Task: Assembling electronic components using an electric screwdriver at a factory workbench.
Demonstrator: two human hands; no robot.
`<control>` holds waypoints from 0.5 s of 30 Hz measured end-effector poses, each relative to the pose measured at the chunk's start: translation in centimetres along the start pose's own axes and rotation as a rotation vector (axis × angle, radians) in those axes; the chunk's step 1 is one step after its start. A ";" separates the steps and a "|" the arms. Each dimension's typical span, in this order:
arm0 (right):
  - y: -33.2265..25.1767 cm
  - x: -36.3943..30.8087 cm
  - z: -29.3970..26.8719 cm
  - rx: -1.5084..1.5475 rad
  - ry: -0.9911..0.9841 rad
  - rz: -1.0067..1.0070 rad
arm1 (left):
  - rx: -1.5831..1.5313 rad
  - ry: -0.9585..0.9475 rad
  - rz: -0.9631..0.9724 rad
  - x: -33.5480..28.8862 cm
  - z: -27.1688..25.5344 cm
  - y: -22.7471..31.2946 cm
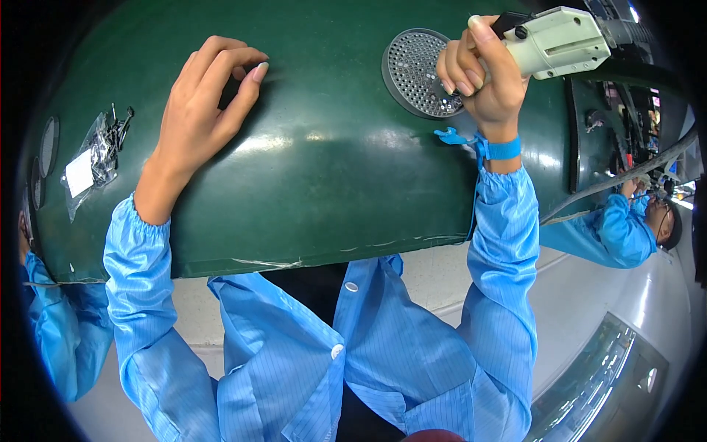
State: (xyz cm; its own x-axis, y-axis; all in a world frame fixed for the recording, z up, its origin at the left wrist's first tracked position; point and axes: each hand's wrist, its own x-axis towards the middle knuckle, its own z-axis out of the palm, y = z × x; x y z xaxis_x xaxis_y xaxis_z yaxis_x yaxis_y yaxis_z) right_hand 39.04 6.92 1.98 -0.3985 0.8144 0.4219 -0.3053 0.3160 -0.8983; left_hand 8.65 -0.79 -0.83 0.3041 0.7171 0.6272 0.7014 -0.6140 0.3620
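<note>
My right hand grips a cream electric screwdriver at the top right, its body lying above the green table mat. Just left of that hand lies a round grey perforated disc. A blue wrist strap circles my right wrist. My left hand rests on the mat at the upper left with fingers curled and fingertips pinched together; whether anything small sits between them cannot be seen.
A clear plastic bag of small dark screws lies at the mat's left edge beside dark round discs. Another person in a blue coat works at the right. A blue sleeve shows at the lower left.
</note>
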 end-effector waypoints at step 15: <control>-1.7 -0.1 1.8 -0.046 0.107 -0.033 | -0.001 0.024 -0.115 0.2 -0.8 -0.6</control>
State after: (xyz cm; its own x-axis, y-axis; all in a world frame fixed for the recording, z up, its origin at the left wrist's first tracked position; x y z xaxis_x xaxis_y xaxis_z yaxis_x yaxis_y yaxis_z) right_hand 38.07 5.43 3.64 -0.2933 0.8499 0.4379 -0.2753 0.3635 -0.8900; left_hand 7.75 -0.52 -0.35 0.2056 0.7748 0.5979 0.7302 -0.5282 0.4334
